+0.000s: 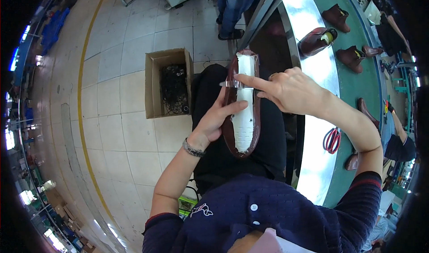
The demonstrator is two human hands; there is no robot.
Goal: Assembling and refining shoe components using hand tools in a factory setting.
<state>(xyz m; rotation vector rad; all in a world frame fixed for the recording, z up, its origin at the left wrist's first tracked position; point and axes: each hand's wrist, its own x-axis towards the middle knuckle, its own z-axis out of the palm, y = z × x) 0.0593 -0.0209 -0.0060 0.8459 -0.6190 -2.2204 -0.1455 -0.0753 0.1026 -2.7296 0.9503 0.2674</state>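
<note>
A dark brown leather shoe [229, 137] lies sole up over my lap. A white strip [243, 119] with a few small dark marks runs down the middle of its underside. My left hand [213, 119] grips the shoe's left side, thumb laid on the white strip and fingers underneath. My right hand [288, 90] reaches over from the right, index finger stretched to the upper part of the sole and the other fingers curled. At that fingertip a small shiny grey piece [230, 83] crosses the shoe; its kind cannot be made out.
On the floor to the left stands an open cardboard box [150, 87] holding a black tangle. To the right runs a metal ledge [313, 172] beside a green belt [333, 199] with several brown shoes [351, 58]. Red-handled scissors [331, 140] lie there. Ahead stands a person in jeans [234, 7].
</note>
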